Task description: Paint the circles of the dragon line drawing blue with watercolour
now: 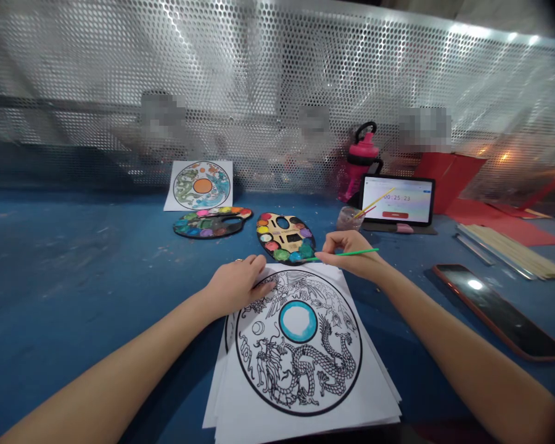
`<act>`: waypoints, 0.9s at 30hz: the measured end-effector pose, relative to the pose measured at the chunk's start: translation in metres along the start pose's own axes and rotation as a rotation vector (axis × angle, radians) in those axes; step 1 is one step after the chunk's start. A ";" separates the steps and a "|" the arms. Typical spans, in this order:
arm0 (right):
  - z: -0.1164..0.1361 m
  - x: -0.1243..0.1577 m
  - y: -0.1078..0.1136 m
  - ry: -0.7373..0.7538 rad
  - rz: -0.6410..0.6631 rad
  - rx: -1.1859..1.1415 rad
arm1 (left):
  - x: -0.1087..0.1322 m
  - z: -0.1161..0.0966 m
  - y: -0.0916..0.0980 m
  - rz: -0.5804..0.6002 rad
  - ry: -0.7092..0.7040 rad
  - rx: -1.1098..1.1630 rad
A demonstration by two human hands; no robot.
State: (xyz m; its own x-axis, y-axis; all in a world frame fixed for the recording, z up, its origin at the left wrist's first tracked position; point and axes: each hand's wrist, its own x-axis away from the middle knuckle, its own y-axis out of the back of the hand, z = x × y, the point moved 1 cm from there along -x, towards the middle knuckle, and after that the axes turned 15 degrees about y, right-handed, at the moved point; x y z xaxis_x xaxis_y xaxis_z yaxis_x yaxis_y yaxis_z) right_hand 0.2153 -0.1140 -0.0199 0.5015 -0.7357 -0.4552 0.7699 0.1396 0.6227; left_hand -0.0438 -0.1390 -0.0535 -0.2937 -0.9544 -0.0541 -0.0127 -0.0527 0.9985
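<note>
In the head view, my right hand [349,254] pinches a green paintbrush [361,251], its tip at the blue paint on the near edge of the paint palette [287,237]. My left hand [240,283] lies with fingers stretched over the upper left of a coloring page [300,370], the top sheet of a stack. Black line art of a dragon and a bird fills the page's large circle. A blue painted ring [298,322] surrounds the white middle of its small central circle.
A second palette [213,223] and a painted reference picture [202,186] sit farther back. Brushes stand in a water cup [350,218] beside a tablet [398,198] showing a timer. A pink bottle [361,160], red paper [504,219] and a phone [499,311] are on the right.
</note>
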 end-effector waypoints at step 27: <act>0.005 -0.002 0.002 0.014 -0.075 0.076 | 0.000 0.002 -0.001 -0.018 -0.031 -0.002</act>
State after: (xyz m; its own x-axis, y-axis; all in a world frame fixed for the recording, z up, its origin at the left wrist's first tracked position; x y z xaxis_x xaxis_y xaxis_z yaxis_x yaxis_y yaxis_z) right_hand 0.2145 -0.1155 -0.0147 0.4500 -0.7325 -0.5108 0.7733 0.0335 0.6331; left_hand -0.0454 -0.1387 -0.0548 -0.3226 -0.9438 -0.0719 -0.0162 -0.0705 0.9974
